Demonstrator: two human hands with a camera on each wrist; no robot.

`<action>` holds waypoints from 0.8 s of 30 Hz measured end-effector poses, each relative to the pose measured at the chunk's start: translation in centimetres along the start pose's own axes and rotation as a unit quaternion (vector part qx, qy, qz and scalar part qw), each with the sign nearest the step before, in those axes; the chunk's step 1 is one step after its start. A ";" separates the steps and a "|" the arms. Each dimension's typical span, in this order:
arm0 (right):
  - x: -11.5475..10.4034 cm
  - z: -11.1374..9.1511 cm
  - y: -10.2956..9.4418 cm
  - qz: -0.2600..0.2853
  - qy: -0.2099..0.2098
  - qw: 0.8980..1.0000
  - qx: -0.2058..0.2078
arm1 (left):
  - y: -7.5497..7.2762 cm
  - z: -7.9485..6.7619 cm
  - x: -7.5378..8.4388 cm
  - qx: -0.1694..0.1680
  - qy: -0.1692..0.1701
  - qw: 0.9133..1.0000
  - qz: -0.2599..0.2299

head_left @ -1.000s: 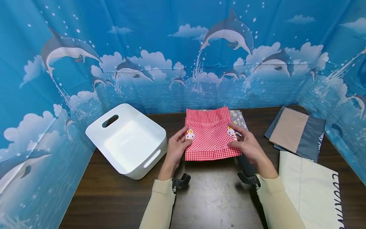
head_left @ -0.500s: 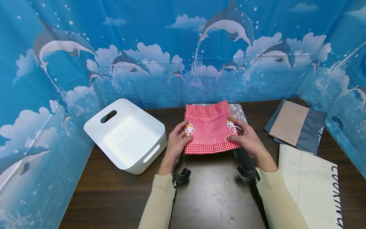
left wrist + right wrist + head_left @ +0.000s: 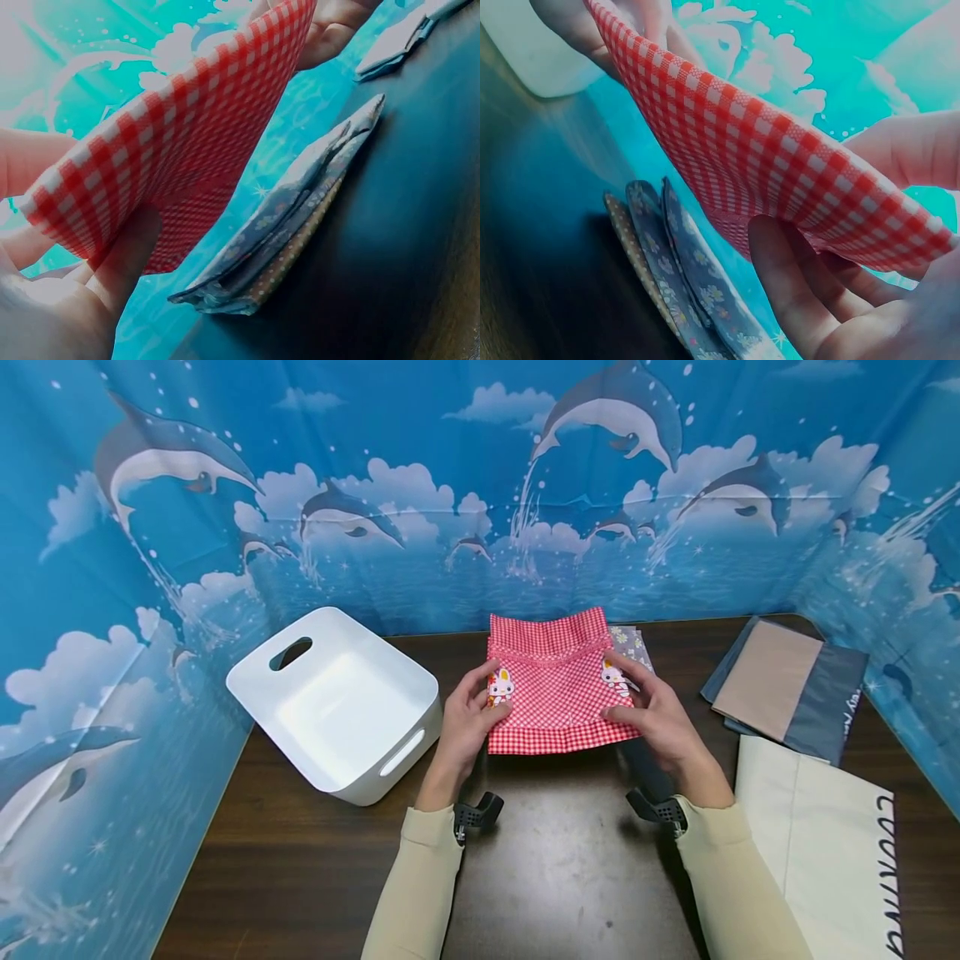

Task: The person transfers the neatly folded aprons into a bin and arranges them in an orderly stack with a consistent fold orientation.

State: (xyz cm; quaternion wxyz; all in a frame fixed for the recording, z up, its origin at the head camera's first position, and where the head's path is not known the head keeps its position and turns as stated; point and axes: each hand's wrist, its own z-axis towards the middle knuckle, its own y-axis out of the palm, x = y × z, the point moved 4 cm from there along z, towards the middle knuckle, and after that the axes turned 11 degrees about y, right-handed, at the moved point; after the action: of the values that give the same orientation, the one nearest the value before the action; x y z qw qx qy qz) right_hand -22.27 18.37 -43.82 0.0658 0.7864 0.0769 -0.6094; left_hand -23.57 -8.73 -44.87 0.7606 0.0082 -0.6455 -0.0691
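Observation:
A folded red-and-white gingham cloth with rabbit patches near its sides is held up in front of me. My left hand pinches its left edge, thumb on the near face. At the opposite edge, my right hand has the same kind of pinch. Both wrist views show the gingham cloth raised above the dark table, its fabric bowed between the hands. Behind and below it lies a folded stack of grey floral fabric with a brown polka-dot layer, mostly hidden in the head view.
To the left stands a white plastic bin with handle cut-outs. Folded dark grey and beige fabric lies at the back right. Nearer on that side is a cream cloth with black lettering. A dolphin-print curtain borders the dark table.
The head view has tilted and shifted slightly, moving the whole scene a little upward in the picture. Both hands keep their hold on the gingham cloth, which stays almost in place.

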 end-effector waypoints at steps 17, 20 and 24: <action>-2.1 -0.1 1.3 -0.008 -0.014 1.000 0.001 | 0.0 0.3 3.6 0.004 0.041 0.998 0.048; -3.3 0.3 1.7 -0.021 -0.008 1.000 0.001 | -0.5 0.9 5.0 0.012 0.050 0.997 0.060; -4.7 1.1 2.1 -0.038 0.004 0.999 0.002 | -1.0 1.9 6.2 0.018 0.038 0.994 0.096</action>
State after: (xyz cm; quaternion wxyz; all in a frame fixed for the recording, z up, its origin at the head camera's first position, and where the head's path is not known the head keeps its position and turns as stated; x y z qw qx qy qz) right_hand -24.07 15.93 -39.49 0.0408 0.7853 0.1061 -0.6086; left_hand -24.59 -10.33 -38.59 0.7876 -0.0379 -0.6148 0.0160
